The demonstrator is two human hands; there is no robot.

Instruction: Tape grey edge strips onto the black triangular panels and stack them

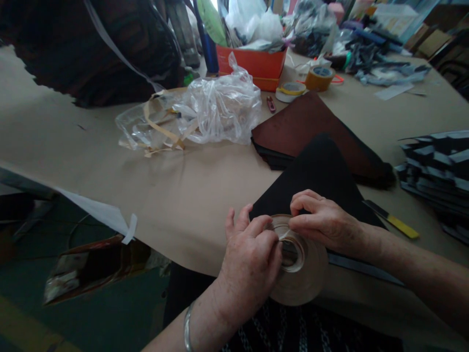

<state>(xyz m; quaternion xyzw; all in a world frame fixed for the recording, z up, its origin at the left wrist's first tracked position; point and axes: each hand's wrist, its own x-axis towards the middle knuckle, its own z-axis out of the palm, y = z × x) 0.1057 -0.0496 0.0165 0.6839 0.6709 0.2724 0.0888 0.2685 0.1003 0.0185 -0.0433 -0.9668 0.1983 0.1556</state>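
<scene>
A wide, flat roll of beige tape [308,281] with a hollow core is at the table's front edge, close to my body. My left hand [249,254] is closed on its left side, thumb and forefinger pinched by the core and the other fingers raised. My right hand [326,222] pinches at the roll's upper right, thumb against forefinger. A thin strip seems to run between the two pinches, though the fingertips hide most of it. Under and behind the hands lies a black sheet [318,171] of smooth material.
Brown-topped dark sheets [311,124] are stacked behind the black sheet. A yellow-handled cutter [401,226] lies right of my right hand. Further back are a clear plastic bag [223,105], tape rolls [319,78] and a red box [252,66]. Striped pieces [439,171] are piled at right.
</scene>
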